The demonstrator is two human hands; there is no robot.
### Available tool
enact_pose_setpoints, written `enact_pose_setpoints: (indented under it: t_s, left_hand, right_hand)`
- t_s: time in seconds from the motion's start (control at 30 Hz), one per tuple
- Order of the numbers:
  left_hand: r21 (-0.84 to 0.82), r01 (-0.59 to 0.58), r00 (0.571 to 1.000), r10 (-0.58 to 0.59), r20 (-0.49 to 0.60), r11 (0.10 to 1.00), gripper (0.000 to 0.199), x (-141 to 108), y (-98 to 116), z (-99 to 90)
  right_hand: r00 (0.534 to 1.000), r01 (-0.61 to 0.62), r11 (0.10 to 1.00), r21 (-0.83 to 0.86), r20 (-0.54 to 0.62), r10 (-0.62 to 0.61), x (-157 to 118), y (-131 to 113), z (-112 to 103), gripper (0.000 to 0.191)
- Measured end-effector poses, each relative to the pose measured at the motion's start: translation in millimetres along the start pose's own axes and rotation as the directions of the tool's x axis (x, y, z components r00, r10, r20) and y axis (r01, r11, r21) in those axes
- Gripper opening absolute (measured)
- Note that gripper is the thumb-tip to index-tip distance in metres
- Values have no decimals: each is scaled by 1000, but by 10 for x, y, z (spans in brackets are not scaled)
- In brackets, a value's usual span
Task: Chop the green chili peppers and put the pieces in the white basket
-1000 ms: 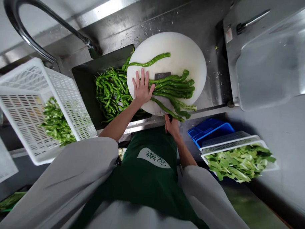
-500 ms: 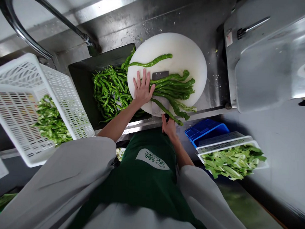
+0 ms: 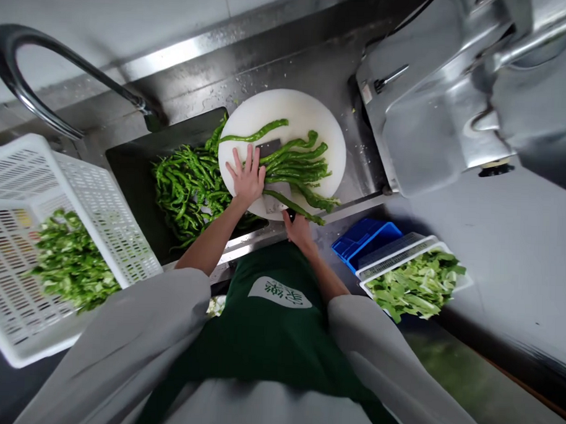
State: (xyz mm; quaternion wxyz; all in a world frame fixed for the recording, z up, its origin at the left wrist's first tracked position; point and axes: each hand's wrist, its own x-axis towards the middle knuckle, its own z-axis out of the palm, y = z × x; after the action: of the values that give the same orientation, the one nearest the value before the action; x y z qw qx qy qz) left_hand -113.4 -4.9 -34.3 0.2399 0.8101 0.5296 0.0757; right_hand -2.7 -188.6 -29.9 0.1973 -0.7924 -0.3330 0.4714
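Observation:
Several long green peppers [image 3: 298, 170] lie side by side on a round white cutting board [image 3: 263, 103], their left ends by my left hand. My left hand [image 3: 248, 177] is spread flat at the board's left side, fingers apart. The fingers of my right hand [image 3: 301, 230] are wrapped round the dark handle of a knife [image 3: 275, 198] at the board's near edge. The knife's wide blade lies partly under the peppers. One single pepper [image 3: 255, 135] lies apart, beyond my left hand. More green peppers [image 3: 191, 184] fill the sink at the left, partly under the board.
A faucet [image 3: 79, 53] arches over the sink [image 3: 131, 151]. White basket [image 3: 137, 244] with chopped greens stands at the left. At the right are a metal machine [image 3: 420, 136], a blue crate [image 3: 368, 236] and a white basket [image 3: 364, 283] of leafy greens.
The whole view has shifted, so the board and hands appear farther left and slightly smaller. Both hands keep their places at the board and the peppers lie as before.

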Motion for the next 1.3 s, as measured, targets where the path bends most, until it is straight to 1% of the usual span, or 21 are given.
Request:
enact_pose_setpoints:
  t_s: [0.1,0.23,0.33,0.43,0.53,0.6,0.63,0.67,0.7,0.73,0.77,0.8,0.83,0.87,0.9,0.97,1.03,1.1,1.17,1.27,1.3]
  left_hand:
    - [2,8,1000,-8,2,1000,67,9,50,-5]
    - [2,35,999,-35,6,999,60,24,100,14]
    - [6,45,999,-45,15,999,59,30,119,17]
    - [1,52,998,-52,26,999,60,24,118,-15]
    - [15,83,996,-84,22,996,62,-3,149,-94]
    - [35,110,994,-110,-22,993,65,-17,240,-143]
    - [40,104,994,-102,-49,994,67,-16,318,-152]
    - [43,72,995,-69,-66,996,69,-5,416,-144]
    - [47,8,998,-5,-64,999,72,15,530,-115]
    - [53,-83,996,85,-39,995,75,45,655,-64]
    - [61,-185,983,185,4,981,79,85,779,7]
    - [70,-278,960,274,59,958,81,132,893,93]
    - [81,-344,936,335,111,935,82,185,987,185]
    - [97,-377,920,361,153,921,81,242,1055,275]
    - [117,-381,917,358,179,917,78,301,1093,355]
    - [162,-341,931,310,193,926,72,416,1087,468]
    - [203,-299,947,264,181,932,69,521,1014,513]
    - [235,-266,958,230,171,935,66,616,938,515]
    - [254,-230,967,191,168,940,65,697,900,497]
    - [253,-185,974,143,175,950,64,751,901,425]
    - [245,-178,975,138,173,953,65,728,898,380]
  right_hand:
    - [1000,11,998,-61,-24,-13,94,33,-288,37]
    - [991,114,979,-169,-56,-125,213,89,-746,29]
    - [992,125,978,-167,4,-126,268,136,-1083,34]
    - [992,103,988,-117,79,-95,301,180,-1327,38]
    - [987,122,987,-102,116,-110,327,214,-1423,38]
    - [980,141,988,-69,155,-129,347,234,-1423,37]
    - [975,146,988,-44,176,-136,358,245,-1413,37]
    - [971,147,989,-18,195,-141,372,256,-1402,37]
    - [967,145,989,5,212,-143,388,269,-1391,37]
    - [963,141,990,25,227,-143,405,282,-1382,37]
    - [960,135,990,43,242,-141,425,296,-1378,37]
    - [956,127,990,60,259,-138,447,310,-1380,36]
    - [951,118,990,75,278,-134,468,324,-1387,36]
    - [946,110,990,89,298,-131,488,339,-1402,36]
    - [941,104,989,104,313,-132,504,355,-1426,35]
    - [931,105,987,121,336,-140,521,388,-1505,36]
    - [916,130,986,104,367,-160,513,425,-1632,39]
    - [893,164,985,52,417,-171,479,472,-1817,43]
    - [873,180,984,5,460,-162,418,538,-2068,45]
    - [870,205,977,-67,470,-150,246,708,-2591,42]
    - [878,250,959,-137,450,-164,163,788,-2801,39]
